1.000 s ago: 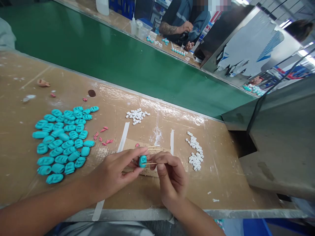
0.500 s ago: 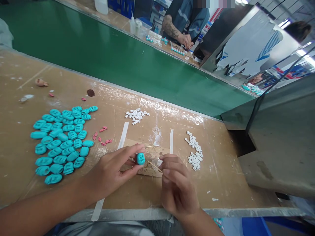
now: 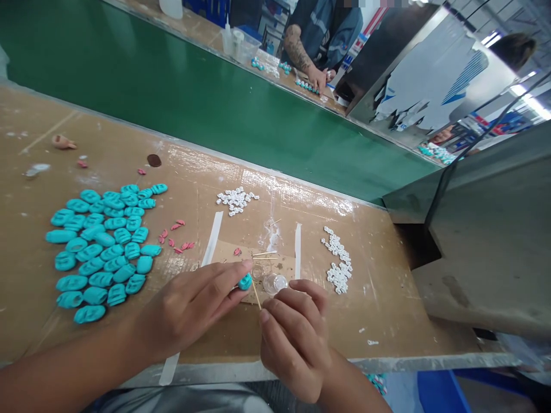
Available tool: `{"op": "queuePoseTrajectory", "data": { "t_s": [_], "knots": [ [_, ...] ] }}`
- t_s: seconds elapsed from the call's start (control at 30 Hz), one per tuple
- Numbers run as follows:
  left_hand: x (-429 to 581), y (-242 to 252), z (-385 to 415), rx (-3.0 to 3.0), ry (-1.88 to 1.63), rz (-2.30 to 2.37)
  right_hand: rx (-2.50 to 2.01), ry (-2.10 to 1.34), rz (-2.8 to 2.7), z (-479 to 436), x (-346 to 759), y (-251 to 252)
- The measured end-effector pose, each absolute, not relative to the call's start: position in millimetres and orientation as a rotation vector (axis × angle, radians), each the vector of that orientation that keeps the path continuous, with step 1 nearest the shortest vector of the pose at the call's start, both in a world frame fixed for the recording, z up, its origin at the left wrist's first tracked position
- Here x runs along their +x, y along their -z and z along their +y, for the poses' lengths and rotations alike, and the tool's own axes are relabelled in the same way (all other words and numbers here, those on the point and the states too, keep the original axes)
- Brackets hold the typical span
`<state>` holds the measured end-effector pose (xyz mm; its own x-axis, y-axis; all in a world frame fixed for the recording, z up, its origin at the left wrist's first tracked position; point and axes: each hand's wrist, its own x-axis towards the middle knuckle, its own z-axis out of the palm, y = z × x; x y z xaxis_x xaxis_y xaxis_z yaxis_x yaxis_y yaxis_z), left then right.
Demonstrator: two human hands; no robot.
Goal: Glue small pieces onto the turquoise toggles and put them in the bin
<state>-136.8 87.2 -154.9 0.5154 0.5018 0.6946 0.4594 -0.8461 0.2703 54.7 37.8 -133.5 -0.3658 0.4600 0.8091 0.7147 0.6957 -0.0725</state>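
Note:
My left hand (image 3: 189, 301) pinches a small teal moulded piece (image 3: 245, 281) between thumb and fingers, above a cardboard sheet (image 3: 226, 250). In my right hand (image 3: 295, 338) is a thin wooden stick (image 3: 257, 297), its tip at the teal piece; whether it touches I cannot tell. Just beyond the right fingers stands a small clear cup (image 3: 274, 283). Two more thin sticks (image 3: 264, 258) and one small pink piece (image 3: 237, 252) lie on the cardboard. Many similar teal pieces (image 3: 103, 240) are spread to the left, with several pink pieces (image 3: 174, 242) beside them.
Small white pieces lie in a far pile (image 3: 236, 201) and a right-hand pile (image 3: 338, 261). Tape strips (image 3: 298, 249) flank the cardboard. A green belt (image 3: 193, 97) runs behind the table; across it a co-worker's hand (image 3: 317, 79) handles small parts. A metal housing (image 3: 491, 246) bounds the right.
My right hand has moved left and slightly down, bringing the stick to the teal piece. The left hand has turned, and the pink piece and clear cup show more. The view has shifted slightly.

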Motion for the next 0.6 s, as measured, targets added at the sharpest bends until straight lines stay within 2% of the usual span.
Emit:
{"op": "queuePoseTrajectory", "data": {
  "t_s": [0.6],
  "knots": [
    [-136.6,155.7,84.6,2.689,-1.276,0.811,-0.846,0.442,-1.956,39.5,37.4,135.0]
  ]
}}
